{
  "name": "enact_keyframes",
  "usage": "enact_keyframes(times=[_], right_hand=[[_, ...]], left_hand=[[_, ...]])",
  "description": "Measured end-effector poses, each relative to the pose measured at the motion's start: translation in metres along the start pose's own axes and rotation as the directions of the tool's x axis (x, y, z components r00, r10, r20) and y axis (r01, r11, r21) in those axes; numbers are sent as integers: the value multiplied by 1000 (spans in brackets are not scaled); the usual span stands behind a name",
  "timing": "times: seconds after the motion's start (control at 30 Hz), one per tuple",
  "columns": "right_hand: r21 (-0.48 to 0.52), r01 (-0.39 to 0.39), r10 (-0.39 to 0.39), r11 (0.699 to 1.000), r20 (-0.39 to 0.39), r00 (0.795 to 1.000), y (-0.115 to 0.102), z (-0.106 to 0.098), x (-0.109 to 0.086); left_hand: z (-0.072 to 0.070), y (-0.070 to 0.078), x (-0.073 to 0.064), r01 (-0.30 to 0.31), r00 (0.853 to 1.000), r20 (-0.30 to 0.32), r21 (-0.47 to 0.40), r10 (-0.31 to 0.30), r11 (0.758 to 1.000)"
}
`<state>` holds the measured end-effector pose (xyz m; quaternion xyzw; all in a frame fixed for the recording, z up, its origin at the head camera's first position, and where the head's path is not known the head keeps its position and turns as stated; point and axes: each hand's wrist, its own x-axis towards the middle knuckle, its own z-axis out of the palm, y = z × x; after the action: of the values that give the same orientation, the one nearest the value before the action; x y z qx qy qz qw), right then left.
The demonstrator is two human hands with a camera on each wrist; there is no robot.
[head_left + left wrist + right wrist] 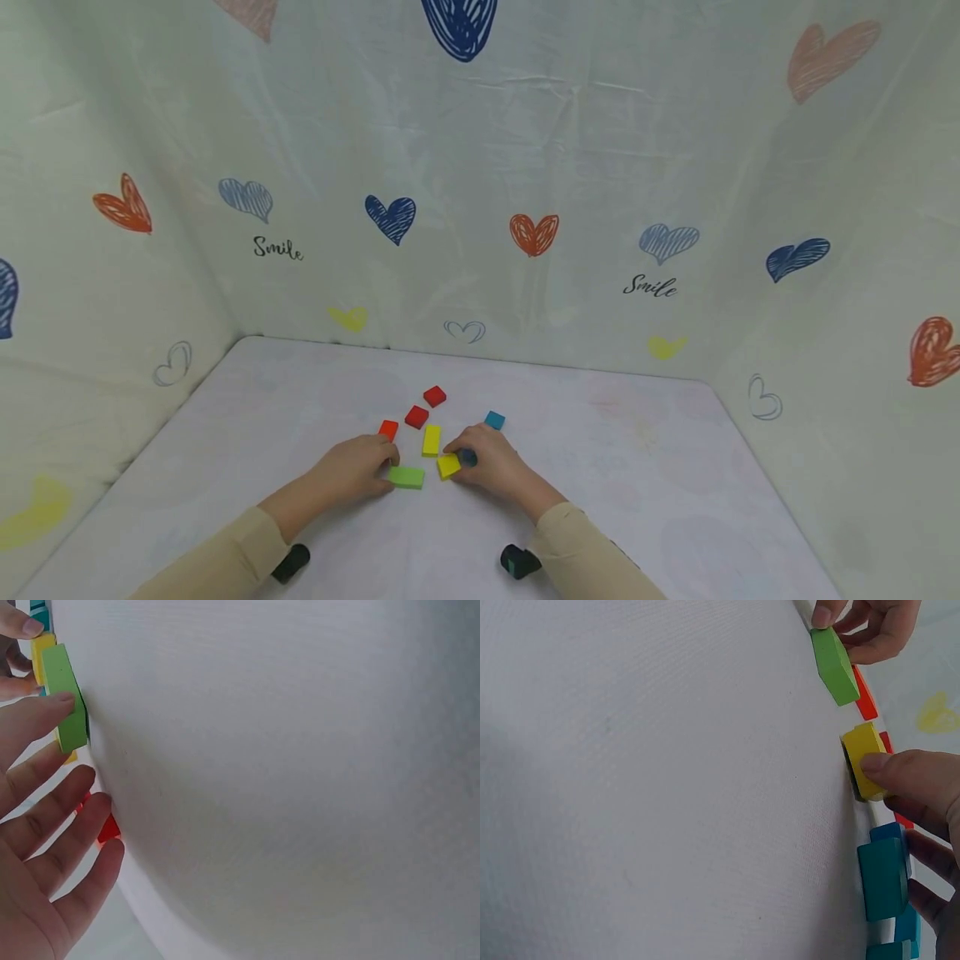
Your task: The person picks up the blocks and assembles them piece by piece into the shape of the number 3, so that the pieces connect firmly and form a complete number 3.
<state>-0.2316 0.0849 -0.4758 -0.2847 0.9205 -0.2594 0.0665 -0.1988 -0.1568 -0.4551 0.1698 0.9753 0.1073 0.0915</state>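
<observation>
My left hand (345, 471) pinches one end of a light green block (407, 477) between thumb and index finger; its other fingers are spread in the left wrist view. Opposite it, my right hand (495, 464) holds a yellow block (448, 467), the thumb pressing its near face (873, 763). A second yellow block (431, 441) lies just beyond, between the hands. Close to the left fingertips is an orange-red block (387, 429). Under the right fingers sits a dark blue block (467, 457), partly hidden. In the right wrist view, a teal block (883, 879) stands beside those fingers.
Two red blocks (417, 417) lie farther back on the white table (615, 467). A blue block (494, 420) is just past the right hand. Heart-printed curtains (570, 150) enclose the back and sides. A black device (519, 562) sits by the right sleeve.
</observation>
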Motion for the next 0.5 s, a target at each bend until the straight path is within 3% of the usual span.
enact_keyframes(times=[0.33,0.5], right_hand=[[160,-49,51,986,-4,999,-1,-6,-8],[173,-88,91,981,-9,996,2,-12,-12]], left_hand=[[-2,1,-2,34,998,-48,-88,-38,996],[-7,5,-2,31,997,-70,-106,-38,994]])
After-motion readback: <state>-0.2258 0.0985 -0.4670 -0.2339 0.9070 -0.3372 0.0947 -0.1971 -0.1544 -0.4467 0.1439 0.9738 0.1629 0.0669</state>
